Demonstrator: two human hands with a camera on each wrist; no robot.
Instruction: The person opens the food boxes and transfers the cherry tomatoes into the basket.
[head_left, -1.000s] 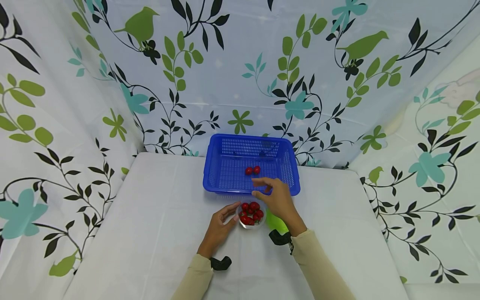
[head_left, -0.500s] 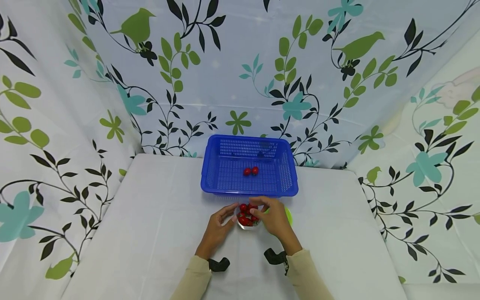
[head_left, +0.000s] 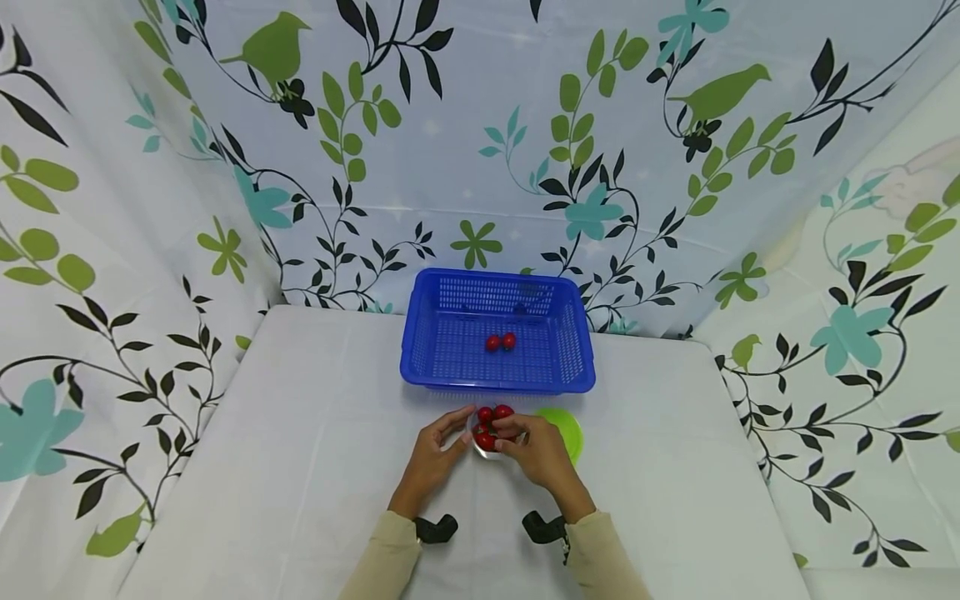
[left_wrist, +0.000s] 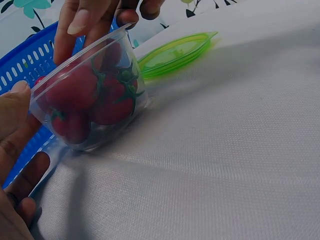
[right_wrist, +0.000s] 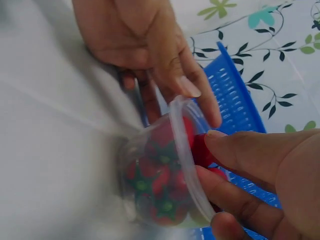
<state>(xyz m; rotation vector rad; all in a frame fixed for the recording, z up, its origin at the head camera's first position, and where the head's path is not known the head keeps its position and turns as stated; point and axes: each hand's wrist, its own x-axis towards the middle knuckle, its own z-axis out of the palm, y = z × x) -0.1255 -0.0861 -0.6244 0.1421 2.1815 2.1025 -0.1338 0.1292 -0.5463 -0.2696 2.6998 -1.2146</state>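
A small clear plastic container point(left_wrist: 142, 97) filled with several red cherry tomatoes point(left_wrist: 75, 90) stands on the table in front of the blue basket. My left hand point(head_left: 432, 458) holds it at the rim from the left, thumb and fingers around its side. From the right, my right hand point(head_left: 542, 454) reaches over the opening. In the right wrist view its thumb and forefinger pinch one cherry tomato point(right_wrist: 201, 151) at the container's mouth. Its fingers hide part of the other tomatoes in the head view.
Behind the container sits a blue perforated basket point(head_left: 423, 354) with two cherry tomatoes point(head_left: 501, 342) on its floor. A bright green lid point(head_left: 567, 432) lies on the white tablecloth point(head_left: 330, 417), partly behind the right hand. Patterned curtains point(head_left: 480, 150) close in the back and sides.
My right hand has come back from over the basket's front edge to the container and dipped its fingertips in. The left hand has stayed at the rim.
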